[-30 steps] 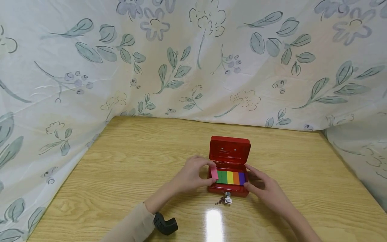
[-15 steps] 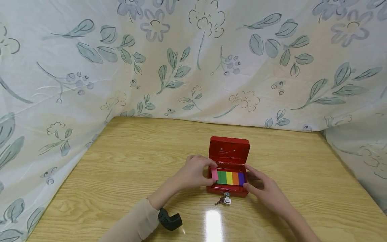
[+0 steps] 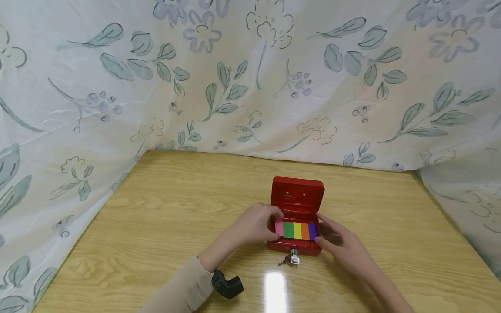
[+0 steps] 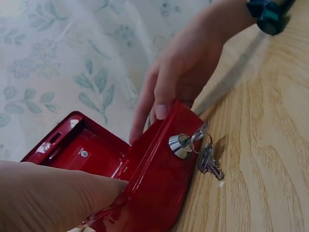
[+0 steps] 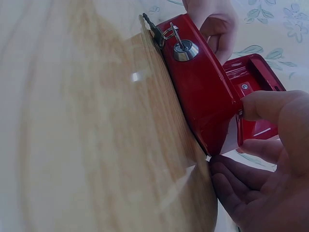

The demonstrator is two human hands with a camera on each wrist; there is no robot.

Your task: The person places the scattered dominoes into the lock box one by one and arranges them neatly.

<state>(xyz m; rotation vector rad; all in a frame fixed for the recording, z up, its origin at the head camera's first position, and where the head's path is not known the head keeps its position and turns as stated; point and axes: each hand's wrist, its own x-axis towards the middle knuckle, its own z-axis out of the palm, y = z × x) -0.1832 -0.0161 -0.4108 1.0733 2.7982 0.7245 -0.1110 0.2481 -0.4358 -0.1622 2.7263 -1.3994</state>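
Observation:
A small red metal cash box (image 3: 295,246) stands on the table with its lid (image 3: 297,195) raised. Inside lies a row of coloured blocks: pink, green, yellow (image 3: 298,231), orange and purple. My left hand (image 3: 254,225) pinches the pink block (image 3: 279,228) at the row's left end, thumb at the near end and fingers at the far end. My right hand (image 3: 347,248) holds the box's right side. In the right wrist view its thumb (image 5: 263,104) lies on the rim and its fingers along the side wall. The left fingertips are hidden inside the box in the left wrist view.
A key sits in the front lock (image 4: 180,146), with a second key (image 4: 209,162) hanging from its ring. The wooden table (image 3: 176,195) extends around the box, and a floral cloth (image 3: 235,78) hangs behind it. A black wrist device (image 3: 227,284) is on my left wrist.
My left hand has moved slightly right and lowered the pink block, which was tilted, level with the row beside green. My right hand has stayed on the box.

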